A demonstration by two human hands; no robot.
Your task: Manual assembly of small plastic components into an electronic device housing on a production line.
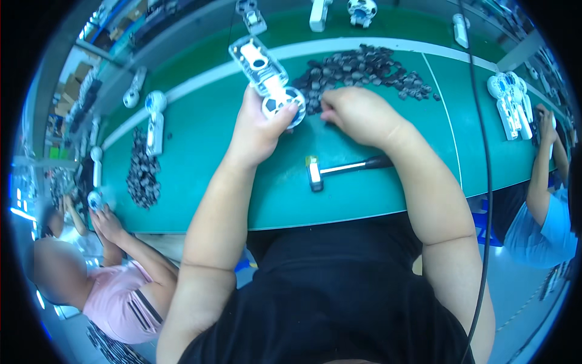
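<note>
My left hand (254, 133) grips a white plastic housing (257, 62) with a rectangular body and a round end patterned in black and white like a football. My thumb lies on the round end, and the body points away from me. My right hand (359, 114) is closed just right of it, fingertips pinched; whatever they hold, if anything, is hidden. Right behind that hand spreads a pile of small black pieces (364, 65). A small hammer (345, 167) with a dark handle lies nearer to me, below my right hand.
Similar white housings (512, 103) sit clustered at the right, and another housing (155, 124) is at the left beside a second black pile (143, 173). A black cable (479, 121) hangs down the right side. People work at the table's left (115, 297) and right (542, 224).
</note>
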